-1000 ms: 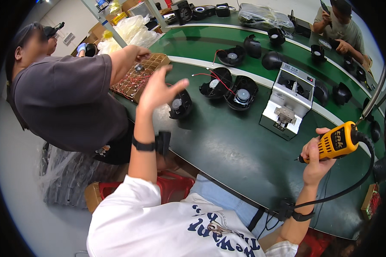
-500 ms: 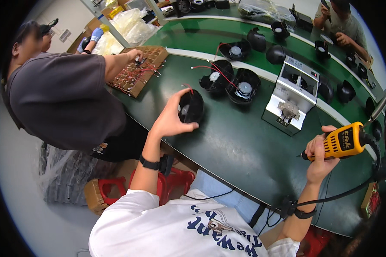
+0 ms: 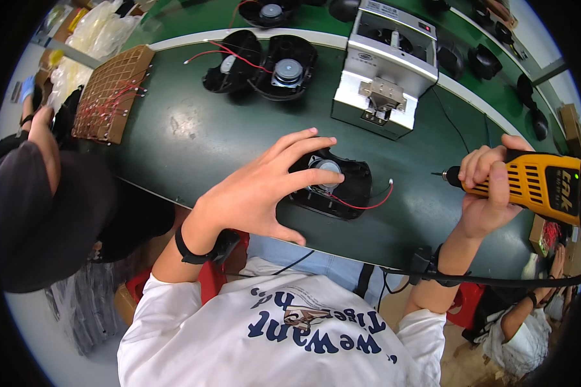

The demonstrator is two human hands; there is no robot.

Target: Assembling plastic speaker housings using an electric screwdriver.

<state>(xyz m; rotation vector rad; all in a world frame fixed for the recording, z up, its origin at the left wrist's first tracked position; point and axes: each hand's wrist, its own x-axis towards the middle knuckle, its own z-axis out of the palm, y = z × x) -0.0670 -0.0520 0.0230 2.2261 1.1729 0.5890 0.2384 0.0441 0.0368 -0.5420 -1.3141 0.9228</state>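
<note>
On the green tabletop in front of me lies a black plastic speaker housing (image 3: 355, 187) with a round silver speaker (image 3: 328, 170) inside. A thin red wire with a small white plug trails from its right side. My left hand (image 3: 248, 187) is over the housing's left part, fingers and thumb spread, a fingertip at the speaker; it hides that side. My right hand (image 3: 487, 190) is wrapped round a yellow and black electric screwdriver (image 3: 539, 187). The screwdriver's bit points left, apart from the housing.
A silver screw feeder (image 3: 384, 74) stands beyond the housing. To its left lie two open black housings, one with a speaker (image 3: 288, 72). A divided cardboard box (image 3: 110, 97) of red-wired parts sits at the far left, near a co-worker (image 3: 39, 206). A black cable (image 3: 497, 282) runs past my right wrist.
The housing went from upright in my left hand to lying on the table in front of me; my fingers have spread. The screwdriver now lies more level. The view has shifted.
</note>
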